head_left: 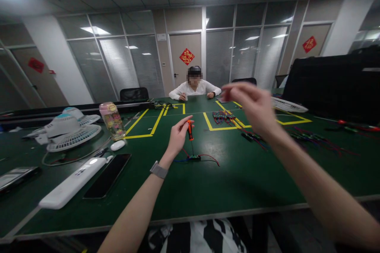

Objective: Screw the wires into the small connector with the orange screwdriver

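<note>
My left hand [179,132] is closed on an orange-and-black screwdriver [190,130], held upright. The shaft points down at a small green circuit board [194,157] with red and blue wires, lying on the dark green table [225,189]. Whether the tip touches the board or a screw on it is too small to tell. Over the right half of the table my right hand [252,104] is raised, smeared by motion. Its fingers point left, and anything between them cannot be made out.
Bundles of wired boards [224,117] lie inside yellow tape outlines, with more wired boards [311,138] to the right. At left are a phone [108,176], a white power strip [74,182], a bottle [113,120] and small fans [71,130]. A person [194,87] sits opposite.
</note>
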`<action>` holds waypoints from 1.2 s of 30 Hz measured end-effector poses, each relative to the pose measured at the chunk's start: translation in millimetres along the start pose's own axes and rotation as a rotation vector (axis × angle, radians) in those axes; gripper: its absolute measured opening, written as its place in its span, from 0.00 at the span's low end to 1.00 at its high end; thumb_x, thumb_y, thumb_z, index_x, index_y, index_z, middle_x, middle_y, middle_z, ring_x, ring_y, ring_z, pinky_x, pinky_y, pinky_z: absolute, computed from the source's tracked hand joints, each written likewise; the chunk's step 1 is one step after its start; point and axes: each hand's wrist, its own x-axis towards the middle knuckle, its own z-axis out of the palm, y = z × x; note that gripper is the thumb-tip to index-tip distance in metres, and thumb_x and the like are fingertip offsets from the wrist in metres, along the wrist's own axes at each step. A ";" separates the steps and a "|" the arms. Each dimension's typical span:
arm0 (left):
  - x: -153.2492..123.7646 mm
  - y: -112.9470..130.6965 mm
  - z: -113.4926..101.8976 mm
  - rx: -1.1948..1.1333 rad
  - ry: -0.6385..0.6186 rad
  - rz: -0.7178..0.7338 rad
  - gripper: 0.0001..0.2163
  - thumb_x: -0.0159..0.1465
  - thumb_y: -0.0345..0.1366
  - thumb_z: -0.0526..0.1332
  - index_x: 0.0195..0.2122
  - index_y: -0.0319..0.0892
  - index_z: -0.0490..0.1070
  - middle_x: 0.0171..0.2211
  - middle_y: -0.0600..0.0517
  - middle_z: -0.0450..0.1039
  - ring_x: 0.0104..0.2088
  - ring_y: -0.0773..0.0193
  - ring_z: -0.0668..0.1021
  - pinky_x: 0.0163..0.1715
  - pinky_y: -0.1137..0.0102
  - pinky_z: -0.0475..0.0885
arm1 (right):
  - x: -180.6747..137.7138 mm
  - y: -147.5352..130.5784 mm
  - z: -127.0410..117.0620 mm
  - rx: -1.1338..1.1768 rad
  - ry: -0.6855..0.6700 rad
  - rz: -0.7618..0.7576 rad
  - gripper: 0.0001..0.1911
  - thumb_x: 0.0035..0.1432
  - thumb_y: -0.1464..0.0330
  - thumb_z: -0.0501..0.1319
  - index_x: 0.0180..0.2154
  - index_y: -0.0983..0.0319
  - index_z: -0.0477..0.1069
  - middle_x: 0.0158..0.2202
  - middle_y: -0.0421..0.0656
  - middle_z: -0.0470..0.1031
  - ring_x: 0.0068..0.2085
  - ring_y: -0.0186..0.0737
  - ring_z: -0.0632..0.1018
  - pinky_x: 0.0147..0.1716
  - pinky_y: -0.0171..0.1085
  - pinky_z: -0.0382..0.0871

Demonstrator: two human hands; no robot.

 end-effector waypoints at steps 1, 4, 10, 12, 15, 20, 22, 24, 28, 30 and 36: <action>-0.4 1.1 -0.1 0.001 -0.009 0.002 0.16 0.61 0.37 0.54 0.48 0.38 0.70 0.41 0.45 0.75 0.38 0.62 0.78 0.42 0.67 0.71 | -7.4 10.6 12.7 -0.001 -0.038 0.051 0.12 0.63 0.65 0.52 0.43 0.63 0.70 0.40 0.45 0.74 0.40 0.37 0.75 0.42 0.40 0.70; -2.4 4.0 -0.3 0.004 -0.050 0.019 0.16 0.62 0.37 0.54 0.48 0.39 0.70 0.41 0.46 0.75 0.39 0.62 0.78 0.42 0.66 0.72 | -46.1 51.4 57.9 -0.029 -0.247 0.239 0.12 0.57 0.64 0.59 0.39 0.64 0.72 0.35 0.45 0.76 0.37 0.38 0.75 0.40 0.38 0.69; -8.1 7.8 3.6 0.054 -0.097 0.099 0.15 0.63 0.38 0.54 0.49 0.40 0.69 0.40 0.46 0.74 0.39 0.63 0.77 0.43 0.68 0.71 | -91.8 87.3 99.9 -0.071 -0.598 0.227 0.22 0.44 0.59 0.68 0.42 0.62 0.73 0.36 0.45 0.73 0.37 0.40 0.74 0.36 0.37 0.68; -9.9 9.1 5.0 0.113 -0.080 0.128 0.15 0.63 0.38 0.54 0.49 0.42 0.70 0.40 0.47 0.72 0.38 0.65 0.76 0.40 0.70 0.72 | -91.1 83.5 102.6 -0.093 -0.615 0.190 0.17 0.45 0.61 0.68 0.37 0.62 0.75 0.36 0.44 0.72 0.36 0.39 0.73 0.36 0.37 0.68; -11.8 10.5 5.3 0.217 -0.037 0.171 0.13 0.61 0.38 0.57 0.45 0.44 0.72 0.38 0.49 0.69 0.37 0.66 0.74 0.35 0.74 0.72 | -89.3 79.9 107.5 -0.097 -0.600 0.202 0.10 0.47 0.66 0.66 0.34 0.63 0.75 0.33 0.43 0.71 0.32 0.36 0.72 0.33 0.35 0.67; -11.2 10.2 4.1 0.229 -0.017 0.190 0.12 0.61 0.39 0.57 0.43 0.44 0.74 0.39 0.49 0.67 0.38 0.66 0.73 0.35 0.75 0.71 | -90.6 85.5 115.4 -0.083 -0.565 0.232 0.04 0.48 0.70 0.65 0.30 0.64 0.74 0.27 0.40 0.69 0.27 0.32 0.68 0.28 0.32 0.63; -9.9 9.5 4.3 0.178 -0.046 0.191 0.13 0.64 0.37 0.53 0.46 0.43 0.72 0.40 0.49 0.68 0.39 0.66 0.73 0.38 0.73 0.70 | -90.7 87.8 116.5 -0.071 -0.559 0.241 0.05 0.48 0.69 0.65 0.30 0.64 0.74 0.26 0.39 0.69 0.26 0.31 0.68 0.27 0.31 0.62; -8.8 8.5 4.8 0.110 -0.064 0.175 0.14 0.64 0.36 0.51 0.48 0.42 0.71 0.41 0.48 0.70 0.39 0.66 0.74 0.41 0.71 0.70 | -90.4 89.0 116.7 -0.054 -0.553 0.244 0.06 0.49 0.68 0.64 0.32 0.63 0.76 0.26 0.39 0.69 0.26 0.31 0.68 0.27 0.31 0.61; -8.0 6.3 4.8 0.079 -0.027 0.146 0.13 0.62 0.36 0.55 0.46 0.41 0.72 0.40 0.48 0.70 0.38 0.67 0.75 0.39 0.72 0.71 | -89.5 89.2 116.8 -0.048 -0.547 0.251 0.08 0.49 0.67 0.65 0.33 0.63 0.77 0.26 0.39 0.70 0.27 0.32 0.69 0.27 0.31 0.62; -8.1 5.6 4.0 0.128 -0.004 0.152 0.13 0.61 0.37 0.57 0.45 0.42 0.73 0.38 0.49 0.69 0.37 0.67 0.74 0.36 0.74 0.71 | -89.1 88.4 117.1 -0.065 -0.543 0.258 0.07 0.49 0.67 0.65 0.32 0.62 0.78 0.26 0.40 0.70 0.27 0.32 0.69 0.28 0.31 0.62; -7.3 5.1 2.4 0.120 0.002 0.157 0.13 0.63 0.36 0.54 0.45 0.42 0.73 0.41 0.48 0.70 0.41 0.66 0.74 0.41 0.72 0.70 | -88.9 84.7 117.3 -0.083 -0.524 0.269 0.07 0.48 0.68 0.65 0.31 0.63 0.78 0.26 0.41 0.71 0.27 0.32 0.70 0.27 0.32 0.62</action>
